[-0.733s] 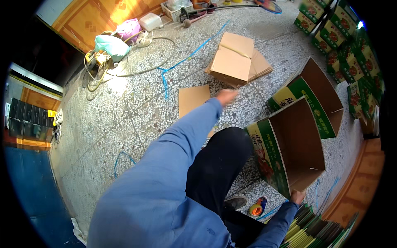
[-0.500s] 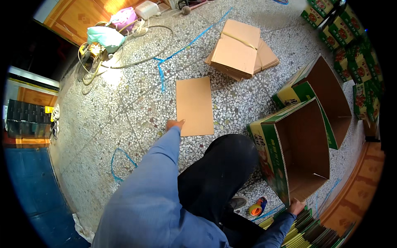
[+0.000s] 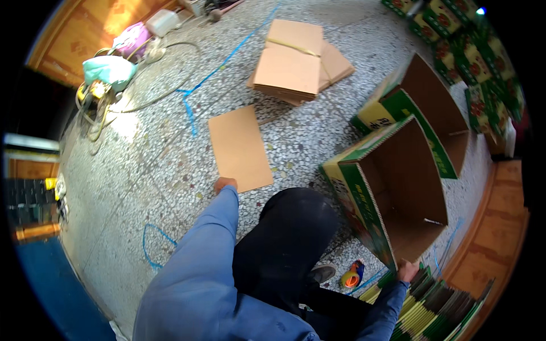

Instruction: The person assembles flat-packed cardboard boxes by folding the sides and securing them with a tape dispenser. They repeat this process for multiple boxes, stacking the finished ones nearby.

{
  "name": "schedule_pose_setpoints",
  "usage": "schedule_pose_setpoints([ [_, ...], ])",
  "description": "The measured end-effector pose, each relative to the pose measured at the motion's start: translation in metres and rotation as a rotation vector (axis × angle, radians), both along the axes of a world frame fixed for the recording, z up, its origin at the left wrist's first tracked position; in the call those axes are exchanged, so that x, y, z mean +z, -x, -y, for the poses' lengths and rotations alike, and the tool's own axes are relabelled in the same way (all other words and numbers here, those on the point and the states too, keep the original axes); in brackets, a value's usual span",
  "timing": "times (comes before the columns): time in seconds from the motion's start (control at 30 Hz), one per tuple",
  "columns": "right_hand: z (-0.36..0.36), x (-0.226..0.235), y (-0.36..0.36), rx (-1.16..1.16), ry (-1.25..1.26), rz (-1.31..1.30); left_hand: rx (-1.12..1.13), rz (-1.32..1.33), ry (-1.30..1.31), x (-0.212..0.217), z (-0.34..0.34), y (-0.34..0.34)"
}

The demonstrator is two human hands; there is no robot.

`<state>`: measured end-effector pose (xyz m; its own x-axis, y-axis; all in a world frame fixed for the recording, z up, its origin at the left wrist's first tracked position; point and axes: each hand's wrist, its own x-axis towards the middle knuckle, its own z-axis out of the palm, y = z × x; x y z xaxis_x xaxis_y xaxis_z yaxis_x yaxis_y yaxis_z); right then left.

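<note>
My left hand is closed on the near left corner of a flat brown cardboard sheet, ahead of my knee. Whether the sheet touches the floor or hangs just above it, I cannot tell. To the right, a green and yellow cardboard box lies with its open brown inside facing up and right. My right hand grips this box by its near bottom corner, the fingers partly hidden. Directly behind it stands a second open box of the same kind.
Strapped brown cardboard sheets lie stacked ahead. A tape dispenser rests near my foot, beside a row of flattened green boxes. Packed boxes are piled far right. Hose and bags sit far left; blue strapping crosses the speckled floor.
The sheet in my left hand has turned slightly, its far end swinging left. My right hand keeps its hold on the box. The whole view has shifted and tilted a little.
</note>
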<state>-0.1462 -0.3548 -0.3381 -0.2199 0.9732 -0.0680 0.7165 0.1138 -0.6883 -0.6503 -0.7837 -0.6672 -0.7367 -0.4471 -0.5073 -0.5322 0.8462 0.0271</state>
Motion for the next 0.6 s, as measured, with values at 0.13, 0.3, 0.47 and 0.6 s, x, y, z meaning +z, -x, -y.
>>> schedule_pose_setpoints([
  [0.13, -0.011, -0.01, -0.031, -0.108, -0.037, 0.058, 0.058, -0.037, -0.027, 0.012, -0.008, -0.015],
  [0.3, 0.006, 0.015, 0.002, -0.172, 0.026, 0.07, 0.228, -0.115, -0.178, 0.022, 0.001, -0.019],
  [0.47, 0.009, 0.016, 0.017, -0.134, 0.008, -0.093, 0.298, -0.059, -0.352, -0.023, 0.044, -0.016],
  [0.6, 0.011, 0.004, 0.002, -0.145, -0.019, -0.052, 0.515, -0.263, -0.746, -0.024, 0.044, -0.018],
])
